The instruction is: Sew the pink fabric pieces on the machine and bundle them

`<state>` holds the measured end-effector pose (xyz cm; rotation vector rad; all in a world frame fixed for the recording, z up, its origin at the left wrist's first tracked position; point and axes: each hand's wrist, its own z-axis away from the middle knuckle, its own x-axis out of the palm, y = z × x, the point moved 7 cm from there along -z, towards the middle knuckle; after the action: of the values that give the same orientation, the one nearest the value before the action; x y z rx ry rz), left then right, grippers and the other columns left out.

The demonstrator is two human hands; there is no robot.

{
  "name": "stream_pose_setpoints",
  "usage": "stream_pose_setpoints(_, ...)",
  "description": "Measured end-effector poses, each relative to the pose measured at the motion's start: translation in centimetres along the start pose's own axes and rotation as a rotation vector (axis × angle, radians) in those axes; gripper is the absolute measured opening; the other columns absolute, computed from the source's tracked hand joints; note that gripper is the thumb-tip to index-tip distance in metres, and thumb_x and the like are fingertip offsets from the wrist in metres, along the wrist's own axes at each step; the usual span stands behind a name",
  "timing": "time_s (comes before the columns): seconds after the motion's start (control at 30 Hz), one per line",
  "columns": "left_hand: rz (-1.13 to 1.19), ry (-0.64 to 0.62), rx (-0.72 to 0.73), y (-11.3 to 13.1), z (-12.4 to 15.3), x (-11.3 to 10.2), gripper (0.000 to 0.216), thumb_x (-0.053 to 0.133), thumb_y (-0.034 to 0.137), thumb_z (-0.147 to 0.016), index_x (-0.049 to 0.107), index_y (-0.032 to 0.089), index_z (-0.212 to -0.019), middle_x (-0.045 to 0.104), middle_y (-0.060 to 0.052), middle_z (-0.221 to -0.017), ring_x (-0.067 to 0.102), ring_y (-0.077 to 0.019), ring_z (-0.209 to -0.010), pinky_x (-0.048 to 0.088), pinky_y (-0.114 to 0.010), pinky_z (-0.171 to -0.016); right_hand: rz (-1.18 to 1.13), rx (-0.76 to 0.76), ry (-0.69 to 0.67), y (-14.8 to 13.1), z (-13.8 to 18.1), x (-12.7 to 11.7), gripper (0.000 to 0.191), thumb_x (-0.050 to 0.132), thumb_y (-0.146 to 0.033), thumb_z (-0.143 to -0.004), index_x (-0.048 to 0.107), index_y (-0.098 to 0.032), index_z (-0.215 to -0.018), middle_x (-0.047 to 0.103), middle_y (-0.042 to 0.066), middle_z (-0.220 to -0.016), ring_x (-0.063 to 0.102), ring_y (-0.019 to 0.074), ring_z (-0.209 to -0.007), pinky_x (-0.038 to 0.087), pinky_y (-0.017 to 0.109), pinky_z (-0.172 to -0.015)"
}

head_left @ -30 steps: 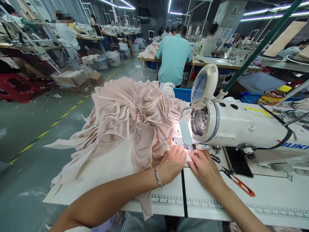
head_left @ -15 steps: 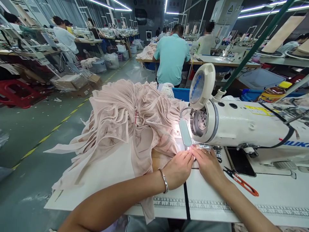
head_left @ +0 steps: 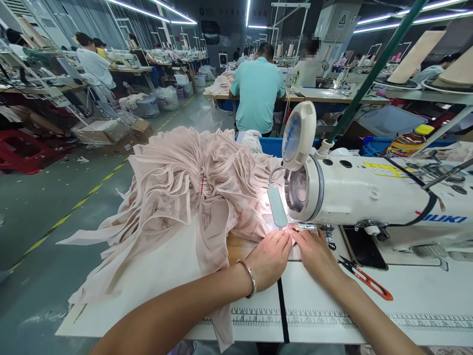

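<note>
A big heap of pale pink fabric pieces [head_left: 192, 187] lies on the white sewing table [head_left: 166, 276], left of a white sewing machine [head_left: 369, 192]. My left hand [head_left: 269, 259], with a silver bracelet on the wrist, lies flat with its fingers pressed on a pink fabric piece right under the machine's lit head. My right hand [head_left: 314, 251] presses down beside it, fingertips close to the needle area. What lies under the fingertips is washed out by the lamp [head_left: 277, 204].
Orange-handled thread snips [head_left: 364, 278] lie right of my right hand. A ruler strip [head_left: 332, 320] runs along the table's front edge. A person in a teal shirt [head_left: 257, 91] sits ahead with their back turned. Other workers, benches and boxes line the left aisle.
Both hands have slid forward with the fabric, closer to the needle under the machine head. The view has shifted slightly to the right.
</note>
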<state>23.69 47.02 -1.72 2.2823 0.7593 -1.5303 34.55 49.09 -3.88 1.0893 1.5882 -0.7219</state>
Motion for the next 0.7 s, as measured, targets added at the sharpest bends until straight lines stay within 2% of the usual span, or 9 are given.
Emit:
stream_pose_setpoints(0.1,-0.015,0.008,-0.007,-0.1,0.0,0.2,0.035,0.036,0.009,-0.097,0.053,0.000,-0.127,0.063,-0.018,-0.122,0.058,-0.0253,-0.118,0.041,-0.039,-0.107,-0.039,0.035,-0.007,0.4,-0.1,0.4,0.061,0.029,0.001,-0.087,0.060,-0.025,-0.133,0.072,0.008,-0.110,0.065,0.0257,-0.098,0.043,0.047,-0.095)
stream_pose_setpoints(0.27,-0.040,0.038,-0.009,-0.3,0.1,0.3,0.035,0.036,0.009,-0.096,0.055,0.000,-0.123,0.063,-0.018,-0.122,0.058,-0.0268,-0.117,0.041,-0.039,-0.106,-0.074,0.049,-0.002,0.8,-0.3,0.7,0.061,0.029,0.000,-0.087,0.062,-0.027,-0.130,0.073,0.008,-0.104,0.066,0.0255,-0.096,0.043,0.046,-0.093)
stream_pose_setpoints(0.37,-0.042,0.015,-0.010,-0.3,0.0,0.3,0.035,0.034,0.009,-0.096,0.055,0.000,-0.124,0.063,-0.018,-0.121,0.058,-0.0265,-0.116,0.041,-0.040,-0.104,-0.106,0.044,0.004,0.9,-0.4,0.6,0.059,0.029,-0.003,-0.087,0.064,-0.027,-0.128,0.072,0.007,-0.089,0.066,0.0225,-0.083,0.047,0.038,-0.081)
stream_pose_setpoints(0.5,-0.026,-0.017,-0.012,-0.5,-0.2,0.3,0.035,0.033,0.008,-0.096,0.054,0.000,-0.123,0.063,-0.019,-0.119,0.058,-0.0271,-0.115,0.044,-0.040,-0.099,-0.139,0.038,0.009,1.0,-0.5,0.5,0.057,0.029,-0.006,-0.087,0.064,-0.026,-0.127,0.066,0.005,-0.071,0.061,0.0197,-0.066,0.045,0.032,-0.066)
stream_pose_setpoints(0.7,-0.019,-0.032,-0.020,-0.7,-0.2,0.5,0.036,0.032,0.007,-0.095,0.054,0.001,-0.122,0.063,-0.019,-0.119,0.058,-0.0271,-0.113,0.046,-0.040,-0.096,-0.200,0.082,-0.092,1.1,-0.8,0.6,0.054,0.033,-0.007,-0.087,0.065,-0.025,-0.126,0.068,0.007,-0.077,0.063,0.0211,-0.074,0.047,0.031,-0.068)
